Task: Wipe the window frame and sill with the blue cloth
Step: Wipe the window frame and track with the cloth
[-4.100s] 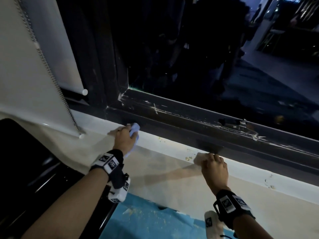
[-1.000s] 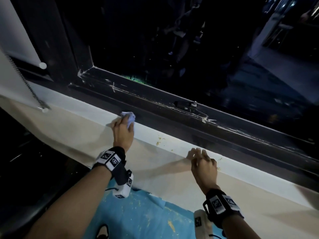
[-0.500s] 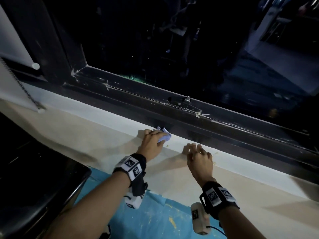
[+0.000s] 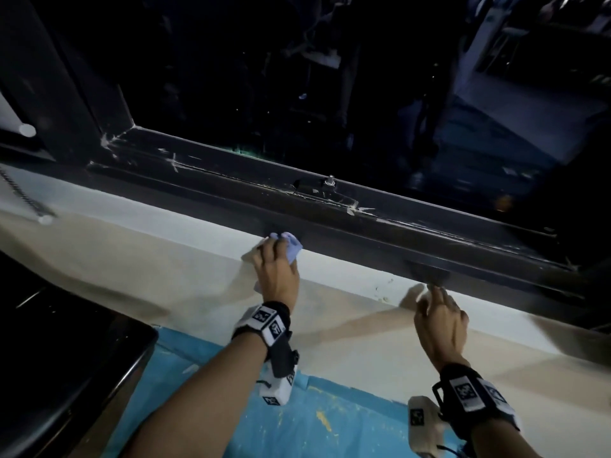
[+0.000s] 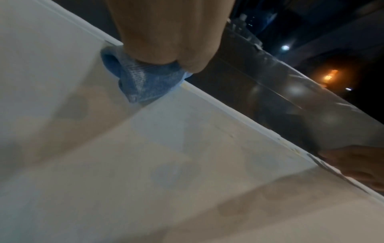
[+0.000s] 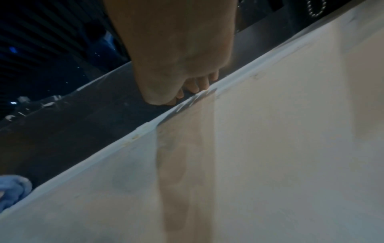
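Fingers (image 4: 271,246) of the left hand (image 4: 277,276) are curled over a bunched blue woven cloth (image 4: 288,247), gripping it and pressing it onto the pale white window sill (image 4: 185,219) right where the sill meets the dark metal window frame (image 4: 380,236). In the left wrist view the cloth (image 5: 145,80) is squeezed under the palm, its folds bulging out toward the sill surface (image 5: 166,164) and its far edge touching the base of the frame. The right hand (image 4: 441,322) lies well apart from the left, further along the same sill; its fingers (image 6: 195,85) are bent at the tips and rest on the line between sill and frame, holding nothing. Small yellowish crumbs (image 4: 383,292) lie on the sill just left of the right hand. White scratch marks and smears (image 4: 355,209) show along the upper ledge of the frame, near a small metal fitting (image 4: 329,184). Both forearms wear black wrist straps with printed square markers (image 4: 264,320). A beaded blind chain (image 4: 26,200) hangs at far left over the sill. Below the sill, a blue plastic floor sheet (image 4: 297,424) carries yellowish specks, and a glossy black object (image 4: 59,358) stands at lower left.
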Demonstrator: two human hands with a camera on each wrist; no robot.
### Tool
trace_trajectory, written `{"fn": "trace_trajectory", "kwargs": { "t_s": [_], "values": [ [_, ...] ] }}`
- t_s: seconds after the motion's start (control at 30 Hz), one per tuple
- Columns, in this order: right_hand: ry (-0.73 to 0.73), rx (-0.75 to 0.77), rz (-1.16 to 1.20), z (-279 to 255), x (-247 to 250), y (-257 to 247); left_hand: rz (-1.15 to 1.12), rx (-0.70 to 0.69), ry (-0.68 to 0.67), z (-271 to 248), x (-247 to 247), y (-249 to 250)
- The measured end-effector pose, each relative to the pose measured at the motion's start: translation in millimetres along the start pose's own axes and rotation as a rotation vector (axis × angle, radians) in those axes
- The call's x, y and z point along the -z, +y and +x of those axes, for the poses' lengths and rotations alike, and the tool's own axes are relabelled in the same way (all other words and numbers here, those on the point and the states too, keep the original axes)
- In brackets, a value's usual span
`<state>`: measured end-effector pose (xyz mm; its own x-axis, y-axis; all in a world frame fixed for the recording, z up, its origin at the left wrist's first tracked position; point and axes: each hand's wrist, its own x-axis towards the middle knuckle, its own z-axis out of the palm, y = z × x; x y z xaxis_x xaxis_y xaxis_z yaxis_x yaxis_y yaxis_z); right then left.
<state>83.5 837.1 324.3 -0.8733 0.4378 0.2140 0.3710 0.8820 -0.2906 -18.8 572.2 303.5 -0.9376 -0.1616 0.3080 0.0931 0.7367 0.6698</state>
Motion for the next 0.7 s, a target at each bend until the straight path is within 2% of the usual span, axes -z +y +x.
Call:
{"fn": "trace_trajectory", "kwargs": {
  "t_s": [0.13, 0.23, 0.3, 0.33, 0.4, 0.47, 0.5, 0.6, 0.7],
  "values": [
    [-0.061, 0.039, -0.052, -9, -13, 14, -0.028, -0.198, -0.112, -17, -11, 17],
    [-0.055, 0.036, -0.026, -12, -14, 13, -0.113, -0.354, -0.377, -15, 0, 16],
    [-0.075, 0.024, -0.014, -13, -13, 13, -0.239, -0.398, -0.508, -10, 18, 16],
    [-0.080, 0.024, -0.012, -14, -13, 14, -0.294, -0.388, -0.506, -8, 29, 16],
    [-0.088, 0.035, -0.014, -14, -13, 17, -0.349, -0.336, -0.348, 3, 48, 13],
    [-0.097, 0.042, -0.021, -14, -13, 19, -0.220, -0.241, -0.111, 17, 53, -4],
    [-0.099, 0.045, -0.025, -14, -12, 19, -0.116, -0.185, -0.039, 24, 50, -13],
    [-0.104, 0.045, -0.029, -14, -11, 18, 0.046, -0.039, -0.028, 26, 25, -22],
    [-0.106, 0.039, -0.023, -14, -12, 17, 0.032, -0.046, -0.020, 0, -3, 6]
  ]
}}
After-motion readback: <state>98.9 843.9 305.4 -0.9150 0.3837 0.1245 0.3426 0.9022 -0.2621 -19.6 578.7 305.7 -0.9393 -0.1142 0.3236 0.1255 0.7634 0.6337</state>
